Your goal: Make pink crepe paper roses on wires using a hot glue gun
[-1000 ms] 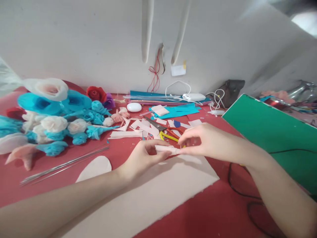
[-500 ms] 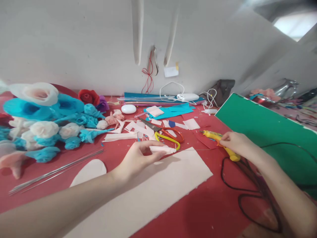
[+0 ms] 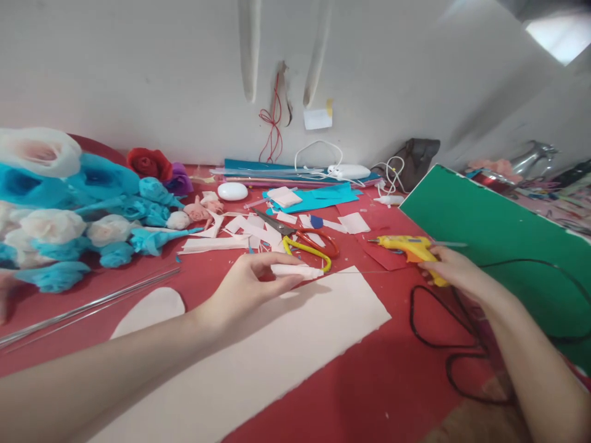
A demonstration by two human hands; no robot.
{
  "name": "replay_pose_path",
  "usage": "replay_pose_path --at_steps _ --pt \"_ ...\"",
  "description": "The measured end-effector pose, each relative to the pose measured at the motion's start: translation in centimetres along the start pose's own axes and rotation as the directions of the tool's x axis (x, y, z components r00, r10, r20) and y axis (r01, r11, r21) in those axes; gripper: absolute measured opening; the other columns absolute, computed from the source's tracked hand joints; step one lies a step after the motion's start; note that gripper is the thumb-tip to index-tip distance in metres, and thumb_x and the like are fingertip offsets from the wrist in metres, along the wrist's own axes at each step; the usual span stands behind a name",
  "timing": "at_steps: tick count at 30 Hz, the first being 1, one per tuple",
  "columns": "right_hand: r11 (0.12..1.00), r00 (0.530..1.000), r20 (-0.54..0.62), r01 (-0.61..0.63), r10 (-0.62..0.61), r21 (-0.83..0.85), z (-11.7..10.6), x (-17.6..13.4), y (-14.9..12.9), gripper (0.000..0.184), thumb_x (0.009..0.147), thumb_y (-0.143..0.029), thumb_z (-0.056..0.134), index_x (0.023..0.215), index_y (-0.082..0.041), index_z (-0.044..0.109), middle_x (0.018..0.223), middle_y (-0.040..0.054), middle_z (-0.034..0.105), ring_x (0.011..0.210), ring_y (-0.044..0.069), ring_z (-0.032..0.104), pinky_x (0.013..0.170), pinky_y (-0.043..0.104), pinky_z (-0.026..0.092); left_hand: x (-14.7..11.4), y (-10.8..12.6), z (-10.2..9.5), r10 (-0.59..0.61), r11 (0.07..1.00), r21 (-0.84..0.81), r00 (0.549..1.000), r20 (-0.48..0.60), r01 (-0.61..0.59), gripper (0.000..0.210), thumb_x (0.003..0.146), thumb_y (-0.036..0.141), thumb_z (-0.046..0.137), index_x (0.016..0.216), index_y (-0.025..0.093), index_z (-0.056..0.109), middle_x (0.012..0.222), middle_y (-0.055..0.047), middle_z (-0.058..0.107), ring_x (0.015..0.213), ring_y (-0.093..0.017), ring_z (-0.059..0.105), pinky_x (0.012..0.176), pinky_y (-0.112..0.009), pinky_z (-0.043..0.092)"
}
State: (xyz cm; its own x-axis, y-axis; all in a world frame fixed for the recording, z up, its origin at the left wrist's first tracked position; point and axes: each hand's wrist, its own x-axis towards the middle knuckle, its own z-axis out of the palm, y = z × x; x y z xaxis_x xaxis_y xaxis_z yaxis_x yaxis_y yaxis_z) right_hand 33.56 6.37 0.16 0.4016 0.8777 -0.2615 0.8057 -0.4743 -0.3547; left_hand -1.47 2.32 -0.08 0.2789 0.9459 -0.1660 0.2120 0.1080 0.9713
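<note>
Between the thumb and fingers of my left hand (image 3: 252, 280) is a small roll of pale pink crepe paper (image 3: 298, 271), with a thin wire (image 3: 364, 272) sticking out of it to the right. My right hand (image 3: 450, 267) is closed round the handle of a yellow glue gun (image 3: 406, 246), whose nozzle points left. Beneath my left hand lies a long pale paper sheet (image 3: 277, 344). Scissors (image 3: 295, 237) with one red and one yellow handle rest just beyond the roll, blades toward the far left.
Blue, white and red paper flowers (image 3: 115, 227) are heaped at the left, near several metal wires (image 3: 92, 304). Paper scraps (image 3: 249, 231) litter the middle. A green board (image 3: 498, 240) leans at the right, and a black cord (image 3: 434, 344) loops across the red table (image 3: 323, 400).
My right hand has shifted its grip from the side of the glue gun to its handle, and the gun has turned to lie more level. My left hand still holds the roll.
</note>
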Motion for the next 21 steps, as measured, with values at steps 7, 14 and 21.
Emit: replay_pose_path --at_steps 7,14,21 --pt "0.877 0.961 -0.155 0.272 -0.228 0.396 -0.2 -4.4 -2.8 0.029 0.087 -0.036 0.048 0.104 -0.012 0.048 0.081 0.0019 0.052 0.067 0.009 0.052 0.060 0.023 0.046 0.0 -0.1 0.0 0.057 0.998 0.011 0.998 -0.008 -0.057 0.025 0.070 0.039 0.065 0.086 0.021 0.068 0.088 -0.002 0.070 0.081 -0.017 0.064 0.062 -0.019 0.048" --pt "0.876 0.881 -0.272 0.444 -0.387 0.191 1.5 -10.6 -6.4 0.049 0.049 -0.054 0.069 0.081 -0.022 0.052 0.062 -0.0020 0.055 0.047 0.012 0.048 0.038 0.020 0.037 -0.1 -0.3 0.1 0.031 0.999 -0.024 0.999 -0.010 -0.031 0.024 0.069 0.037 0.066 0.086 0.021 0.067 0.088 -0.002 0.070 0.082 -0.019 0.064 0.065 -0.021 0.050" --pt "0.895 0.775 -0.459 0.428 -0.435 -0.126 4.1 -11.4 -6.0 0.049 0.053 -0.065 0.061 0.072 -0.022 0.049 0.055 -0.0019 0.053 0.042 0.015 0.048 0.037 0.024 0.035 0.0 -0.4 0.5 0.047 0.998 -0.047 0.999 0.002 -0.047 0.017 0.069 0.031 0.065 0.082 0.020 0.068 0.084 -0.001 0.070 0.078 -0.019 0.066 0.063 -0.021 0.051"
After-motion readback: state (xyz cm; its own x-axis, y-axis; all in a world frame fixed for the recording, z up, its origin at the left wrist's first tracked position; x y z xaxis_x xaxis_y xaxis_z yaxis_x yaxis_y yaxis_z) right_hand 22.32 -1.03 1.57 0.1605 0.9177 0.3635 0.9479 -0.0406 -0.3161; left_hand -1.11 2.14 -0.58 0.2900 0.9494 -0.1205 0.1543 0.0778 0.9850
